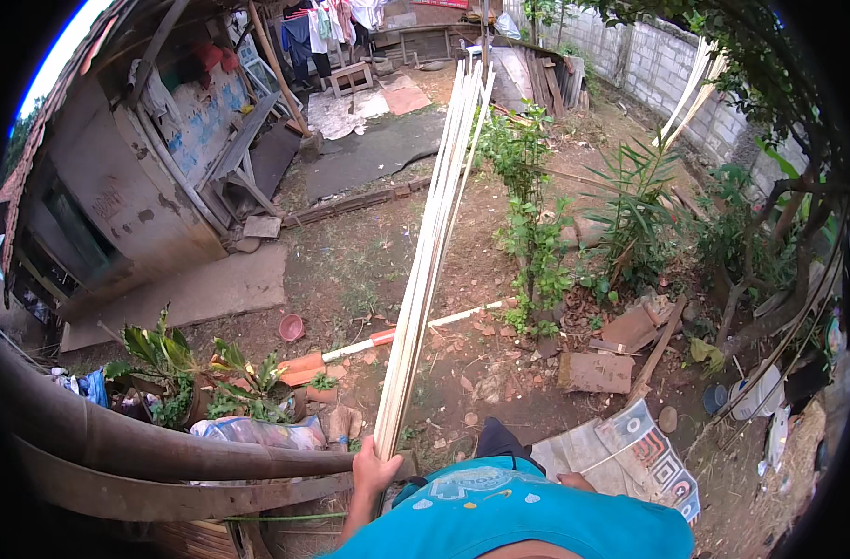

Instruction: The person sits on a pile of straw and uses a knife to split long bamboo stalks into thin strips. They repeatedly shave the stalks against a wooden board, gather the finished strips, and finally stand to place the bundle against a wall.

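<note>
My left hand is wrapped round the lower end of a bundle of long, pale bamboo strips. The bundle rises away from me, leaning slightly right, and its far ends fan apart. Beside it on the left, a thick bamboo pole runs across at about waist height, close to that hand. Only a small part of my right hand shows past the hem of my blue shirt, low beside a printed sheet on the ground. Its fingers are hidden, so what it holds cannot be made out.
More pale strips lean near the block wall at far right. Leafy shrubs stand ahead on the dirt. A red-and-white pole, a red bowl and broken tiles lie around. A house stands left.
</note>
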The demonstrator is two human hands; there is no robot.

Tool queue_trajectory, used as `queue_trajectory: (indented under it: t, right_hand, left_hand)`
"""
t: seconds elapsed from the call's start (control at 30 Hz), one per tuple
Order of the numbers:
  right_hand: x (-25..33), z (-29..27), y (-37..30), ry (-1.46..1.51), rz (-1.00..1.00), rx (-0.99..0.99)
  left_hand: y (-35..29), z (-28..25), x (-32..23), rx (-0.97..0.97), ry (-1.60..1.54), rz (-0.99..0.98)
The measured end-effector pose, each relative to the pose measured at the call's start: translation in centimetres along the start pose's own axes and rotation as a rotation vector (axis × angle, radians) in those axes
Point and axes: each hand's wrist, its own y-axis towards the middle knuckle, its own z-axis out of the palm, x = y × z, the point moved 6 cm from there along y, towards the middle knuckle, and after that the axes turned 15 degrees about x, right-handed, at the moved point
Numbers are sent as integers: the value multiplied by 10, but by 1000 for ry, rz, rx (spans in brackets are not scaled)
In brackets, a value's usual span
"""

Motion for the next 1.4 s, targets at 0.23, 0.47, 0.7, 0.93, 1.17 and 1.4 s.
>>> queue_trajectory:
  t: [0.23, 0.47, 0.7, 0.93, 1.17, 1.4]
  right_hand:
    - [371, -223, 75, 147, -395, -251]
    - [705, -179, 36, 260, -763, 87]
    - [886, -171, 105, 192, -646, 307]
    - [1147, -313, 6, 102, -1129, 394]
    - [1329, -543, 74, 59, -1053, 60]
    - [1519, -603, 213, -197, -849, 121]
  left_hand:
    - [154, 15, -114, -19, -157, -143]
    - [351, 13, -149, -30, -357, -122]
    - [598, -28, -155, -77, -268, -59]
    - [825, -67, -213, 10, -212, -176]
    - [1099, -29, -288, 109, -72, -178]
    - [1335, -15, -397, 237, 86, -139]
